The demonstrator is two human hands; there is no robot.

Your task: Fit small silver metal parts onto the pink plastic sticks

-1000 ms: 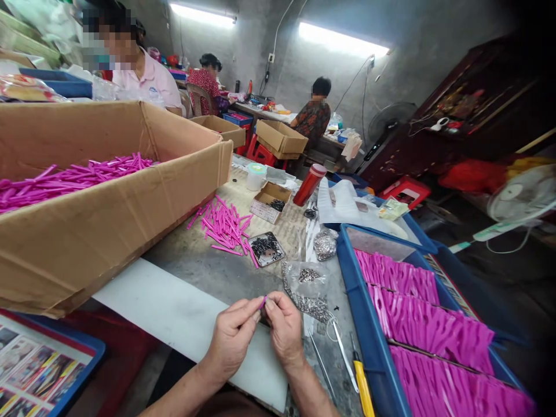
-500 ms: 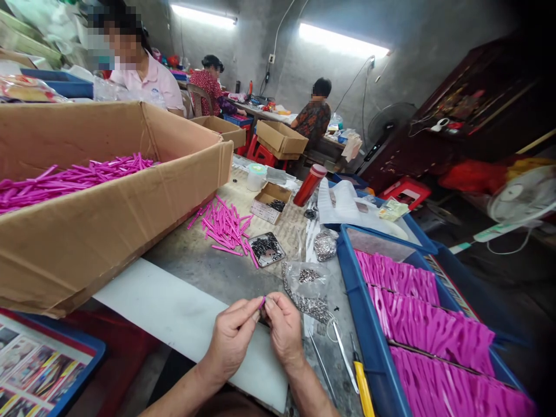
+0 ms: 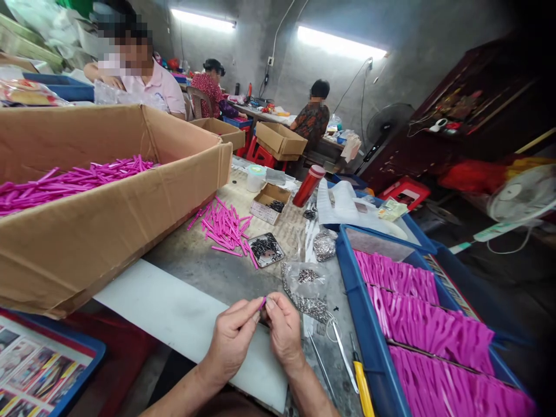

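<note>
My left hand [image 3: 234, 336] is closed in a pinch on a small purple plastic stick [image 3: 263, 302], mostly covered by the fingers. Fingertip to fingertip with it, my right hand [image 3: 285, 333] is also pinched shut at the stick's end; whatever lies between its fingers is too small to make out. Both hands are above the edge of a white board [image 3: 174, 313]. Beyond them lie a pile of purple sticks [image 3: 223, 226], a small tray of dark little parts [image 3: 266, 250] and a plastic bag of small metal parts [image 3: 309, 278].
A large cardboard box [image 3: 182, 191] of purple sticks stands at left. On the right, a blue crate [image 3: 365, 341] holds rows of purple pieces. Tweezers [image 3: 345, 356] and a yellow-handled tool [image 3: 362, 388] lie beside my right forearm. A red bottle [image 3: 308, 186] stands farther back. Several people sit beyond.
My hands stay almost in the same place, still pinched together. The co-worker at the back left has shifted, and a hand of theirs now shows.
</note>
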